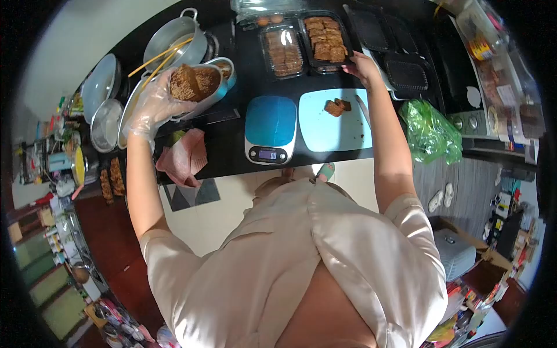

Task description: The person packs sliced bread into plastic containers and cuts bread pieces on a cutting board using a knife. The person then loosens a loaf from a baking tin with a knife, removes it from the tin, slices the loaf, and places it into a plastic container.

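Observation:
My left hand (155, 105), in a clear plastic glove, is closed around a brown, grainy-surfaced chunk of food (184, 83). It is held over the light metal pots at the left; a similar brown piece (208, 80) shows beside it in an oval metal container (216, 100). My bare right hand (364, 69) grips the right edge of a black plastic tray (323, 68) filled with rows of brown slices (326, 38). Left of that tray stands a clear-lidded tray (283, 52) of similar slices.
A kitchen scale (270, 123) reading 0.0 sits beside a light blue cutting board (325, 136) with small brown pieces (336, 107) and a knife (363, 109). Chopsticks (159, 58) cross the pots. A pink cloth (184, 158), green plastic bag (432, 130) and black trays (407, 74) lie around.

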Action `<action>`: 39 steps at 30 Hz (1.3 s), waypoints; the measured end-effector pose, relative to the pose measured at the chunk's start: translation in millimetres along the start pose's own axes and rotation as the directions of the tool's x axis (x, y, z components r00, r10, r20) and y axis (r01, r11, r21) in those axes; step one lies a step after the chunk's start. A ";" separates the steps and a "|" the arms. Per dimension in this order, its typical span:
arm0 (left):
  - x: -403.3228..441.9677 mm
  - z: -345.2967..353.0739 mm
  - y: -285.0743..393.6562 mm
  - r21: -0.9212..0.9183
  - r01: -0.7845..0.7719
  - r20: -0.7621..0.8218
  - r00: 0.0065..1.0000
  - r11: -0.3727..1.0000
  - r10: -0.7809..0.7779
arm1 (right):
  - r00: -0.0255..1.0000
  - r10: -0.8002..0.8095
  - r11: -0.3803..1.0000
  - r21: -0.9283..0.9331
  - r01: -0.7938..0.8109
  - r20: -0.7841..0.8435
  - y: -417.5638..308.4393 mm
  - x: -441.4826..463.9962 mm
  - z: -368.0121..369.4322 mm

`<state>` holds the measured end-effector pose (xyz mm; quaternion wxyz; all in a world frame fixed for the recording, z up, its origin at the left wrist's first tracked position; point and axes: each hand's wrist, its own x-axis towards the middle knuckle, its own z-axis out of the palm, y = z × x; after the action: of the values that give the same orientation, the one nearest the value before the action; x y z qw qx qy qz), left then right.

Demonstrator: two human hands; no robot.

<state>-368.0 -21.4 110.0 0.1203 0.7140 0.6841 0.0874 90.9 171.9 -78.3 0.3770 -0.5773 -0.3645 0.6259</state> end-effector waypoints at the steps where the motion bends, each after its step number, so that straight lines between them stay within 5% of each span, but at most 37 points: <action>1: 0.6 -2.1 3.9 0.000 -0.019 0.005 1.000 1.000 0.019 | 1.000 0.002 1.000 0.009 -0.002 0.013 -0.8 1.4 0.4; 5: 1.6 -2.0 -1.9 -0.107 0.089 0.054 0.995 0.990 -0.084 | 0.999 -0.035 0.999 0.005 0.035 -0.026 7.3 14.8 -1.5; 9: 0.1 -0.5 -16.7 -0.042 0.026 -0.057 0.998 0.999 -0.028 | 0.987 -0.082 0.997 0.003 0.083 -0.135 10.3 -5.1 -0.6; 11: -3.3 2.7 -26.3 -0.321 0.040 -0.154 0.984 0.946 -0.093 | 0.989 -0.097 0.992 -0.089 0.087 -0.115 14.6 -28.5 -7.8; 13: -7.6 -10.5 -8.8 -0.251 0.008 -0.250 0.966 0.968 -0.072 | 0.979 -0.118 0.987 -0.125 0.097 -0.167 33.1 -59.1 -25.4; 15: -9.4 -17.7 4.1 -0.301 -0.006 -0.304 0.948 0.954 -0.090 | 0.913 -0.346 0.737 -0.665 0.122 -0.215 63.2 -86.5 -57.4; 17: -10.3 -20.9 38.0 -0.362 -0.030 -0.324 0.941 0.932 -0.095 | 0.896 -0.313 0.576 -0.813 -0.086 -0.316 68.2 -143.7 -66.8; 19: -9.6 -19.9 85.5 -0.142 0.043 -0.388 0.917 0.989 -0.096 | 0.878 -0.393 0.346 -0.929 -0.135 -0.274 102.3 -167.8 -91.5; 20: -9.8 -14.2 107.9 -0.298 0.015 -0.332 0.936 0.954 -0.118 | 0.878 -0.389 0.348 -0.927 -0.141 -0.280 109.6 -179.4 -94.8; 21: -3.1 4.1 110.0 -0.112 -0.124 -0.429 0.901 0.986 0.065 | 0.880 -0.391 0.332 -0.933 -0.139 -0.270 115.9 -190.0 -98.6; 25: 19.9 73.4 153.9 -0.314 -0.284 -0.279 0.940 0.906 0.198 | 0.891 -0.366 0.409 -0.906 -0.105 -0.268 125.7 -199.1 -100.9; 27: 21.7 114.2 188.4 -0.610 -0.156 -0.033 0.984 0.777 0.173 | 0.868 -0.438 0.401 -0.915 -0.044 -0.233 129.4 -196.5 -101.1; 29: 20.0 184.8 199.6 -0.479 -0.221 -0.009 0.969 0.850 0.246 | 0.878 -0.401 0.432 -0.899 -0.070 -0.262 131.9 -195.8 -98.2; 33: 5.5 235.6 221.3 -0.703 -0.120 -0.008 0.987 0.701 0.160 | 0.887 -0.309 0.535 -0.834 -0.137 -0.344 121.7 -211.2 -83.4; 35: 0.4 229.4 226.0 -0.825 0.222 0.179 0.975 0.519 -0.131 | 0.901 -0.358 0.552 -0.834 -0.009 -0.246 119.7 -224.9 -66.4; 37: 6.1 217.6 229.8 -0.714 0.315 0.175 0.945 0.625 -0.275 | 0.961 -0.223 0.522 -0.852 -0.025 -0.165 108.7 -236.5 -38.2; 39: 9.0 216.0 230.5 -0.780 0.431 0.276 0.888 0.454 -0.368 | 0.967 -0.253 0.460 -0.884 0.083 -0.041 117.3 -237.2 -19.1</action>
<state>-84.7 -31.8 -29.6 0.4793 0.3949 0.7054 0.3416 115.7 -92.2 -78.0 0.1182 -0.6994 -0.6549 0.2607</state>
